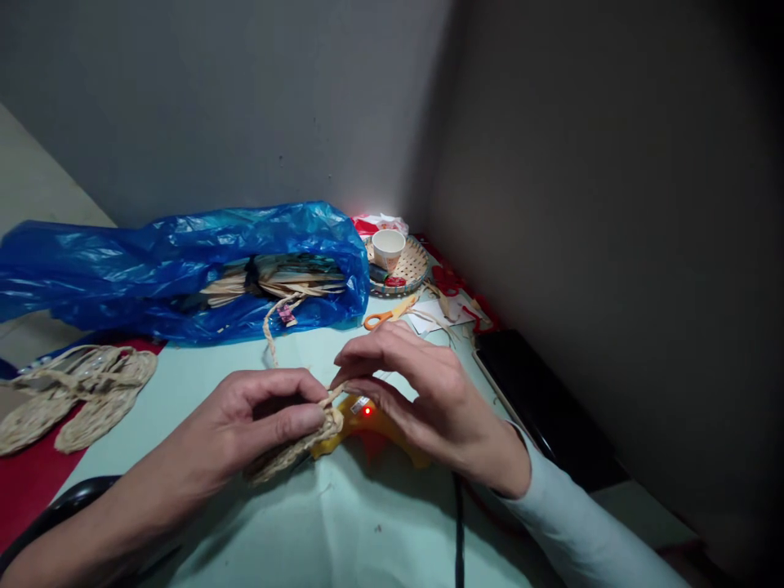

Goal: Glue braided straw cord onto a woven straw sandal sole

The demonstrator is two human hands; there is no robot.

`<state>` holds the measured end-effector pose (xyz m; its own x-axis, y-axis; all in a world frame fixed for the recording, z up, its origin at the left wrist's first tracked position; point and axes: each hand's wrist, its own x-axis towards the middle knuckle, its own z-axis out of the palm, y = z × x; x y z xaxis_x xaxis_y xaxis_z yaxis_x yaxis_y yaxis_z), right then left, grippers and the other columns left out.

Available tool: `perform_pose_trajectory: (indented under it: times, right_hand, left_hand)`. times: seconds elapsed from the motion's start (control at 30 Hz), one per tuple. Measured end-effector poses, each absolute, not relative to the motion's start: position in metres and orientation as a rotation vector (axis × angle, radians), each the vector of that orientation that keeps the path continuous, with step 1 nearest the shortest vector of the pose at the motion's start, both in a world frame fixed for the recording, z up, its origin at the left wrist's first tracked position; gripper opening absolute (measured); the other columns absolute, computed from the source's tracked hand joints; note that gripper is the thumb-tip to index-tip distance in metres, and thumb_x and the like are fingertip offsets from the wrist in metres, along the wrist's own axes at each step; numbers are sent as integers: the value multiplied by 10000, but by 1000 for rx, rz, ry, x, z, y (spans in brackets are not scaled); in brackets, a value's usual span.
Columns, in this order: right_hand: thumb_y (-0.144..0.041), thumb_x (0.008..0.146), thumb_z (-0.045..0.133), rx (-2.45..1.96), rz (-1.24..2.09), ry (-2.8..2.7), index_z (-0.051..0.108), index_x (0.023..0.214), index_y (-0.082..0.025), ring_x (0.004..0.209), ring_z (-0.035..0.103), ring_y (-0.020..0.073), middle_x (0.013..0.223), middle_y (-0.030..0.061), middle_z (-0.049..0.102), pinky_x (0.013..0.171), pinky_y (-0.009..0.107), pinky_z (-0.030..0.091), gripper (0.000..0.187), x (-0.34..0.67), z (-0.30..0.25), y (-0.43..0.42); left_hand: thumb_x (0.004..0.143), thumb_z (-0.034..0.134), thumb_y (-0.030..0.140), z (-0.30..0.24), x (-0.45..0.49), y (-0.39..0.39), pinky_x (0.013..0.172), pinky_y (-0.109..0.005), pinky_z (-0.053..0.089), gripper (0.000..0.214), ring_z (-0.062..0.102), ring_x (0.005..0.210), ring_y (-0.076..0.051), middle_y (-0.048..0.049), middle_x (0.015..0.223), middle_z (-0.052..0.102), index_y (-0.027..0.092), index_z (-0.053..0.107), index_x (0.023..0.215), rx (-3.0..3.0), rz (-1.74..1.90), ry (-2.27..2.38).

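Note:
My left hand [257,416] pinches the end of a braided straw cord [287,457] between thumb and fingers, low over the pale green table [343,523]. My right hand [422,392] meets it from the right, fingertips closed on a thin straw strand [336,396] at the braid's tip. Under the hands lies a yellow tool [373,425] with a small red light, its black cable [458,531] running toward me.
A blue plastic bag [184,269] holding straw bundles lies at the back. Woven straw pieces [79,392] rest at the left on red cloth. A small basket tray [410,265] with a white cup [388,247], orange scissors [385,316] and a dark flat device [539,400] sit toward the right wall.

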<state>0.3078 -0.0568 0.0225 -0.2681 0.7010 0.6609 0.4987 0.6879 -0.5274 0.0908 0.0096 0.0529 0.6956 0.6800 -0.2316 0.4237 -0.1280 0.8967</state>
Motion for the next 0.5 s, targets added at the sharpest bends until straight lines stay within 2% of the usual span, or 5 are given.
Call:
perform_pose_trajectory:
  times: [0.17, 0.3, 0.37, 0.4, 0.5]
  right_hand:
    - [-136, 1068, 583, -904, 320, -1922, 664, 1102, -190, 896, 655, 186, 1002, 52, 781, 881, 356, 536, 103, 306, 26, -56]
    - [-113, 1006, 630, -896, 496, -1661, 723, 1061, -223, 1056, 711, 196, 1114, 35, 814, 995, 388, 539, 154, 307, 31, -57]
    - [-134, 975, 615, -922, 557, -1476, 717, 963, -225, 963, 728, 186, 994, 16, 804, 921, 362, 561, 137, 311, 31, -56]
    - [-152, 964, 605, -937, 564, -1409, 701, 913, -224, 874, 718, 173, 905, 3, 776, 852, 337, 564, 131, 313, 30, -55]
    - [-220, 959, 619, -999, 549, -1328, 688, 884, -215, 734, 663, 149, 773, -16, 698, 728, 293, 533, 101, 321, 24, -48]
  left_hand:
    - [865, 729, 433, 48, 90, 12, 578, -207, 431, 235, 538, 632, -128, 33, 686, 656, 237, 780, 745, 1727, 345, 850]
    - [794, 836, 469, 47, 84, 13, 575, -186, 462, 244, 574, 635, -118, 34, 688, 697, 236, 802, 733, 1529, 380, 895]
    - [729, 902, 473, 51, 83, 14, 579, -205, 522, 267, 641, 665, -144, 15, 736, 743, 227, 805, 760, 1334, 417, 961]
    - [699, 931, 422, 55, 83, 15, 565, -211, 544, 252, 661, 658, -151, 8, 739, 752, 219, 798, 768, 1221, 464, 1001]
    - [721, 868, 138, 68, 85, 23, 527, -204, 581, 145, 674, 596, -138, 11, 712, 749, 199, 768, 807, 924, 693, 1136]
